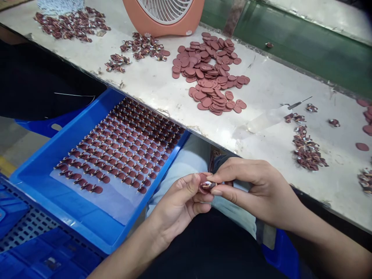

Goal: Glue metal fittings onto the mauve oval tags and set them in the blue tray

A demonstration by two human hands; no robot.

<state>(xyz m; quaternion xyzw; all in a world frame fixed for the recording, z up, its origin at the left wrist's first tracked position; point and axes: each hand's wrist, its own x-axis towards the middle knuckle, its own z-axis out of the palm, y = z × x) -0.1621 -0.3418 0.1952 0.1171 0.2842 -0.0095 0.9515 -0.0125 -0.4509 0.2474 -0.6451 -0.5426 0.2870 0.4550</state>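
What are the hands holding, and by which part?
The left hand grips a reddish-brown oval by its edge; the right hand pinches a small brown-and-white piece over it, seemingly by the end nearest that hand.

Brown-and-white piece (pixel 207 185), fine details indistinct

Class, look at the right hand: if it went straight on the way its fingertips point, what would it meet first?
The small brown-and-white piece, which the right hand already touches; just beyond it, probably the left hand, though depth there is hard to judge.
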